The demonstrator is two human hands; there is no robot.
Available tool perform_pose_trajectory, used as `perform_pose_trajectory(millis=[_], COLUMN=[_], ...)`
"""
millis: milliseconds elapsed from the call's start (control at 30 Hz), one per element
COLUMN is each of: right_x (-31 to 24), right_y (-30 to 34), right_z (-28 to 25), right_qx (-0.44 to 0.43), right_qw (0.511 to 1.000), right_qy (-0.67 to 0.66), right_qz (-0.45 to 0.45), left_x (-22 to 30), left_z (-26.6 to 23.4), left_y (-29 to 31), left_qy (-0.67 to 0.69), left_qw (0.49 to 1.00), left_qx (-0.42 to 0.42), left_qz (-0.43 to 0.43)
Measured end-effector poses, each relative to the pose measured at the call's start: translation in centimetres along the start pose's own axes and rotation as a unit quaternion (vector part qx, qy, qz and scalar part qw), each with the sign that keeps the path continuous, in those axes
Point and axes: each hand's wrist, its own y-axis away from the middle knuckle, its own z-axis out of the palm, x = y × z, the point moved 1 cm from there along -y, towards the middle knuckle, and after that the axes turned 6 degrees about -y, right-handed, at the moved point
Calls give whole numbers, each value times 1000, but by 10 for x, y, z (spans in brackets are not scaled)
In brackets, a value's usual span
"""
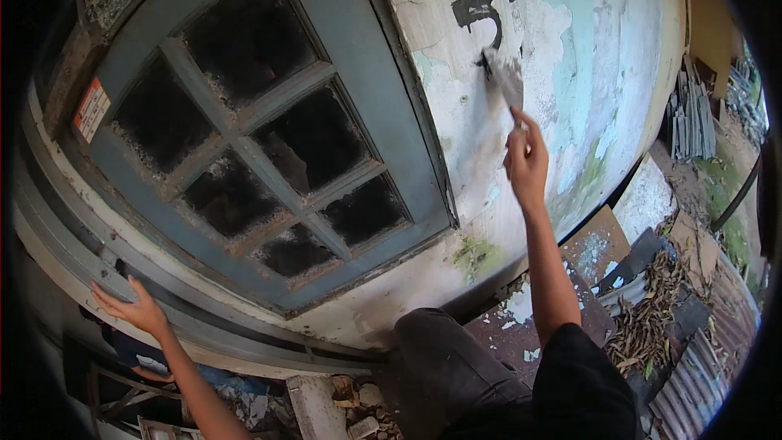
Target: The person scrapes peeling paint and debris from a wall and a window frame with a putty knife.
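My right hand [528, 161] is closed around the handle of a paint scraper [510, 81]. The scraper's broad blade tip meets the wall [586, 106] just under a black painted mark [481, 12]. Pale blue-green and white paint is peeling off this wall in patches. On the left, my left hand [138, 311] lies with fingers outstretched against a long grey rail [204, 318] below the window. It holds nothing.
A grey-blue window frame [350, 33] with dark panes fills the left side. Paint flakes [517, 305] lie on a brown board below the wall. Dry leaves [648, 326], a corrugated metal sheet [700, 383] and stacked slats [691, 122] are to the right. Rubble [366, 399] lies below.
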Motion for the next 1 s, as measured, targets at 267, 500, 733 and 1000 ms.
perform_pose_trajectory(millis=[267,500,733,1000], right_x=[-37,7,14,-37], right_y=[-55,78,102,55], right_z=[-39,-40,22,77], right_qx=[129,147,-95,-48], right_qw=[964,963,993,998], right_qy=[-233,-117,-12,44], right_qz=[-10,192,73,-12], left_x=[-1,3,5,6], left_z=[0,0,-1,-3], left_y=[0,-1,1,-2], left_qy=[-17,-11,-2,8], left_qw=[1000,1000,1000,1000], left_qx=[-13,-5,0,-2], left_qz=[-15,-11,-6,-17])
